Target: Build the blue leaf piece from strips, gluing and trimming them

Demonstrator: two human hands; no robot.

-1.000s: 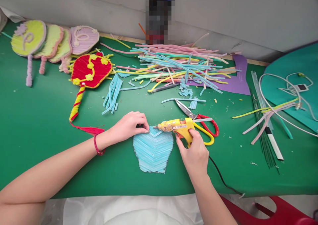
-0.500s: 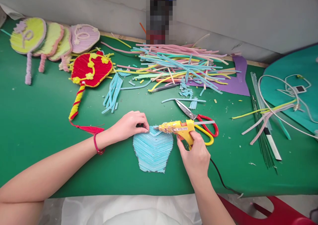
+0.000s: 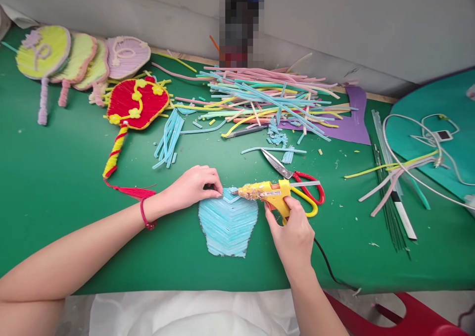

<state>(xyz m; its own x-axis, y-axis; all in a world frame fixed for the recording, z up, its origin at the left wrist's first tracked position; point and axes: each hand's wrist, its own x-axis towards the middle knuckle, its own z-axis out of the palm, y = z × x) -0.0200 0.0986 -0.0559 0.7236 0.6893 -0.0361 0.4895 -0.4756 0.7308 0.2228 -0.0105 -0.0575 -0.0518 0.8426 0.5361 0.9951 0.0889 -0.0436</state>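
Note:
A light-blue panel, covered in pipe-cleaner strips laid in a V pattern, lies flat in front of me. My left hand is closed, thumb and fingertips pinched at the panel's upper left edge. In my right hand is a yellow hot glue gun, gripped by its handle with a clear glue stick out of its back. The gun's nozzle points left and is at the top of the panel; whether it touches is too small to tell. Scissors with red and yellow handles lie just behind the gun.
A heap of coloured pipe cleaners lies at the back, with blue ones bunched nearer. A red fan with a tassel and several pastel fans rest at left. Wires and a white cable are at right.
Almost nothing differs. The view has shifted very slightly; both hands, the glue gun and the blue panel keep their places relative to each other.

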